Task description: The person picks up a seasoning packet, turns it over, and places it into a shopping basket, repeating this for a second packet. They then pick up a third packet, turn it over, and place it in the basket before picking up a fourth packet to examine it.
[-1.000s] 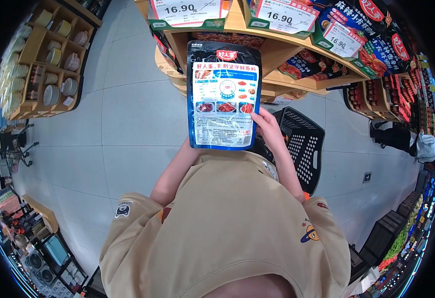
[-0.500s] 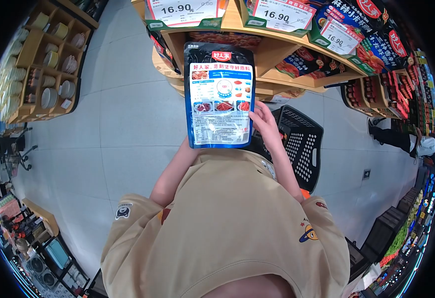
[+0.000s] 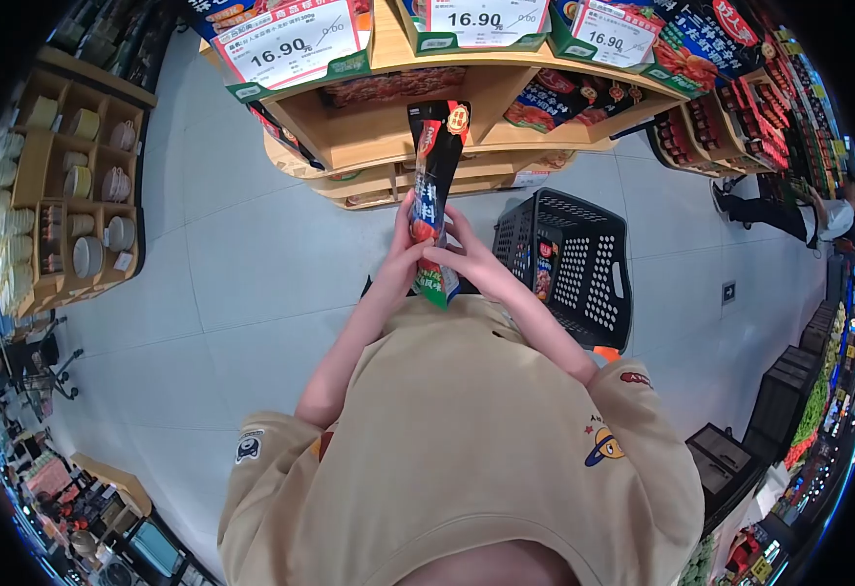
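Both my hands grip one seasoning pouch [image 3: 430, 186] in front of my chest. It is black, blue and green with a red logo, and it stands nearly edge-on to me, so only a narrow strip of its printed front shows. My left hand [image 3: 403, 244] closes on its lower left side. From the right, my right hand [image 3: 469, 252] holds the lower part, thumb across the front. Fingers behind the pouch are hidden. To the right of my right hand, a black shopping basket [image 3: 584, 322] stands on the floor with a similar colourful packet [image 3: 545, 269] inside.
Ahead is a wooden display shelf [image 3: 379, 151] with several packets and 16.90 price cards [image 3: 296, 49]. On the left, another wooden shelf [image 3: 51, 200] holds bowls. A person [image 3: 789, 215] is at the far right, near shelves of red goods [image 3: 730, 122].
The pouch has turned from its flat, text-covered back to nearly edge-on, its front partly showing. My left hand has come into view on it. The basket is less covered now.
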`<state>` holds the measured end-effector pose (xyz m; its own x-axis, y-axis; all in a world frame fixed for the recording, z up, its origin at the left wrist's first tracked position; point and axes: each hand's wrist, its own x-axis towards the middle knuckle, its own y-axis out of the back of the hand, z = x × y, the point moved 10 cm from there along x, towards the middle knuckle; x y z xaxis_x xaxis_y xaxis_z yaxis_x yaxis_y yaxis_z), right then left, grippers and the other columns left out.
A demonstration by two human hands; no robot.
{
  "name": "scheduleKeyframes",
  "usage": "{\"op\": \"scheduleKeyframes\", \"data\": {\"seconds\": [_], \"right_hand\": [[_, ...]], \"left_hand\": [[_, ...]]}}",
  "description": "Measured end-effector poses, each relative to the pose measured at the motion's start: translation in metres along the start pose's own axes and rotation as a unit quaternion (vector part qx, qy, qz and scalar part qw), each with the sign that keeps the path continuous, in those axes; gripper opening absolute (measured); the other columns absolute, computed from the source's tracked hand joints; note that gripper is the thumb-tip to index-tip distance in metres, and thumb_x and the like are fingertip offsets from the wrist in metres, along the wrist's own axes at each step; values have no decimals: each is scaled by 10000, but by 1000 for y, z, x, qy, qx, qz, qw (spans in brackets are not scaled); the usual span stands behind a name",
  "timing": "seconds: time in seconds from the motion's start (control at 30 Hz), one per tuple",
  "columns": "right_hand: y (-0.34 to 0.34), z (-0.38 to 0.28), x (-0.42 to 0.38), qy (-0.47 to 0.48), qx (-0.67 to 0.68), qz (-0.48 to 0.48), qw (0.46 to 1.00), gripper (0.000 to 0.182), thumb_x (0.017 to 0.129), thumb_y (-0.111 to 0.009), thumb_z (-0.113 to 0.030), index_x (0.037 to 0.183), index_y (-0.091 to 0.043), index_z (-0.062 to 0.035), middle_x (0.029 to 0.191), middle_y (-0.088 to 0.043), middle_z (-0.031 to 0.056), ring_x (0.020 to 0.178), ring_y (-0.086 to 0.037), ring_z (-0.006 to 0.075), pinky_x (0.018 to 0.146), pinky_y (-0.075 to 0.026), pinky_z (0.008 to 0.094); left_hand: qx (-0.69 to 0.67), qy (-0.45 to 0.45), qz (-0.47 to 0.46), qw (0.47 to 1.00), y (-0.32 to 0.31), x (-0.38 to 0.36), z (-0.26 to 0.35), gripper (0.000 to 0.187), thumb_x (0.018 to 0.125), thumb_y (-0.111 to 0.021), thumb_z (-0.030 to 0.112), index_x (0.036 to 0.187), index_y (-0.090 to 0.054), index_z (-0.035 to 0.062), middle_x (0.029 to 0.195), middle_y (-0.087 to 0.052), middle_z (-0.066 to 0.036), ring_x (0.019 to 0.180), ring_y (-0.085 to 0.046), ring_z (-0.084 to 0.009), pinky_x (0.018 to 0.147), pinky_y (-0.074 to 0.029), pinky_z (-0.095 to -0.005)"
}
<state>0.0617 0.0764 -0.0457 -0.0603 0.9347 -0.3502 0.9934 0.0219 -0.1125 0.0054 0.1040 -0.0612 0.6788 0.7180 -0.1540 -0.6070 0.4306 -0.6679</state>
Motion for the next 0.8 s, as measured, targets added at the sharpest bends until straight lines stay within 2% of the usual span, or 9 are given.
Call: {"op": "scheduleKeyframes", "data": {"seconds": [0.07, 0.2, 0.37, 0.47, 0.53, 0.6, 0.63, 0.7, 0.8], "right_hand": [[1, -4, -4, -28, 67, -12, 997, 650, 775, -505, -275, 1257, -133, -46, 1196, -319, 172, 1098, -339, 240, 876, -310, 323], [42, 3, -6, 10, 22, 112, 993, 318, 819, -348, -177, 1047, -423, 32, 967, -511, 110, 873, -466, 139, 757, -366, 275], [70, 14, 0, 56, -13, 160, 985, 237, 815, -344, -140, 839, -504, 34, 792, -553, 67, 747, -488, 110, 707, -375, 251], [82, 8, -13, 80, -72, 217, 970, 233, 814, -354, -144, 822, -502, 35, 774, -547, 63, 735, -485, 107, 704, -374, 245], [97, 13, -20, 89, -101, 261, 956, 230, 813, -364, -150, 826, -500, 36, 792, -540, 71, 748, -483, 112, 714, -371, 243], [118, 23, -25, 134, -32, 331, 933, 222, 797, -402, -156, 853, -494, 38, 846, -521, 84, 791, -479, 126, 745, -362, 238], [121, 48, -17, 49, 151, 301, 940, 234, 775, -437, -165, 892, -488, 32, 907, -509, 90, 837, -475, 145, 780, -353, 244], [123, 57, -11, -10, 224, 280, 934, 246, 767, -449, -175, 904, -488, 25, 893, -510, 83, 833, -479, 147, 782, -355, 248], [120, 60, -8, -92, 268, 241, 928, 256, 749, -468, -201, 904, -494, 0, 865, -511, 69, 818, -500, 144, 760, -386, 263]], "left_hand": [[-15, 7, 3, 1000, -2, 1, 0, 713, 722, -443, -14, 1294, -58, 170, 1299, -141, -63, 1170, -249, -188, 937, -254, -313], [26, 13, 1, 1000, -5, 2, 5, 793, 667, -474, -61, 1294, -50, 177, 1298, -133, -70, 1173, -229, -189, 956, -226, -311], [49, 94, 15, 994, -1, 1, -14, 794, 677, -532, 8, 1291, -59, 179, 1294, -126, -105, 1182, -193, -225, 951, -212, -345], [94, 99, 91, 986, 27, 4, -28, 771, 674, -600, 121, 1279, -124, 160, 1282, -129, -138, 1168, -204, -260, 939, -211, -373], [311, 71, 272, 908, 69, -2, -9, 728, 665, -632, 218, 1250, -207, 140, 1271, -139, -162, 1158, -206, -279, 923, -223, -395], [375, 47, 320, 869, 83, -2, 3, 668, 682, -624, 250, 1218, -256, 92, 1244, -212, -164, 1129, -264, -264, 907, -247, -370], [288, 29, 289, 913, 83, 4, -1, 627, 704, -599, 267, 1208, -275, 81, 1204, -288, -143, 1103, -303, -239, 896, -263, -357], [74, 40, 140, 987, 62, 20, -10, 489, 790, -486, 306, 1171, -331, 41, 1131, -431, -109, 1050, -397, -214, 894, -290, -348], [-76, 133, 141, 978, 37, 11, -27, 501, 842, -312, 383, 1185, -317, 18, 1196, -391, -125, 1085, -391, -258, 916, -300, -387]]}}
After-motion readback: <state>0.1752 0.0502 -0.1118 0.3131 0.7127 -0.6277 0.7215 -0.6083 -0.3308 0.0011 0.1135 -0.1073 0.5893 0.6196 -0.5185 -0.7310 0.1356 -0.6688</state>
